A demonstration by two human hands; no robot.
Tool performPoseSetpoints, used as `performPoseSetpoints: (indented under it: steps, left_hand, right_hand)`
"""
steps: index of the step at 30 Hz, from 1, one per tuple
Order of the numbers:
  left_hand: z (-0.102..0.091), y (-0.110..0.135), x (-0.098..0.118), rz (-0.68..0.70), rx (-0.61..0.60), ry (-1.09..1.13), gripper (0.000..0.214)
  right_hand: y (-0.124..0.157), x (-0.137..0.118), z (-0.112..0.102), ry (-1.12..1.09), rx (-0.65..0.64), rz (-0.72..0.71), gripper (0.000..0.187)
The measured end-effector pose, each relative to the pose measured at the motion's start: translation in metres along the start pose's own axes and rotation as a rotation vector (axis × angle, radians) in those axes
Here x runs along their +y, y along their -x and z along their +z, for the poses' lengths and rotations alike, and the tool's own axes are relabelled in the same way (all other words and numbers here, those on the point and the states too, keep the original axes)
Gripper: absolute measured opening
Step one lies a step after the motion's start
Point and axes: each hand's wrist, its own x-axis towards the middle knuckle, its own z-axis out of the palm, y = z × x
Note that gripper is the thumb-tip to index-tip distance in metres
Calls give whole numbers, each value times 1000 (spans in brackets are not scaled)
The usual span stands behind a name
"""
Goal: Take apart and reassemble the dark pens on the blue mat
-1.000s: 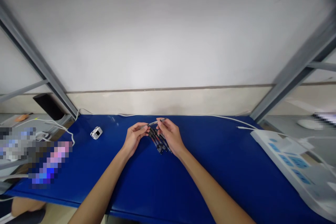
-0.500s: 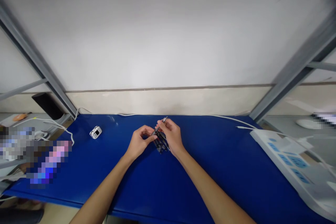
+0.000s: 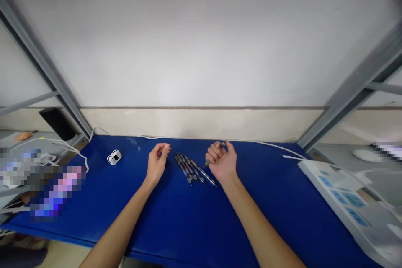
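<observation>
A pen (image 3: 207, 163) lies across the curled fingers of my right hand (image 3: 221, 161), slanting up to the right. Both its ends show; the fingers hide its middle. My left hand (image 3: 157, 163) is raised left of the loose pens, its fingers curled and the thumb pressed against them. Whether anything small is pinched there is hidden. Between my hands several dark pens (image 3: 188, 167) with grey ends lie side by side, slanting down to the right. The rightmost pen (image 3: 205, 173) looks clearer and sits a little apart at its lower end.
The blue tabletop (image 3: 176, 217) carries a small white device with a dark screen (image 3: 114, 157) on the left. A white panel with blue markings (image 3: 342, 194) stands at the right edge. A white cable (image 3: 266, 144) runs along the back. Grey metal posts (image 3: 348, 79) rise on both sides.
My hands have moved apart, left and right, from the pen they both touched. That pen is now in my right hand alone, and the pens between are uncovered.
</observation>
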Motion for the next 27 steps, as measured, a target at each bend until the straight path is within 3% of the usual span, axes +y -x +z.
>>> performPoseSetpoints:
  steps: [23, 27]
  left_hand:
    - [1, 0, -4, -29, -33, 45, 35]
    - [3, 2, 0, -48, -90, 93, 34]
  right_hand:
    - [3, -7, -1, -1, -8, -20, 31]
    - [3, -7, 6, 4, -20, -32, 35]
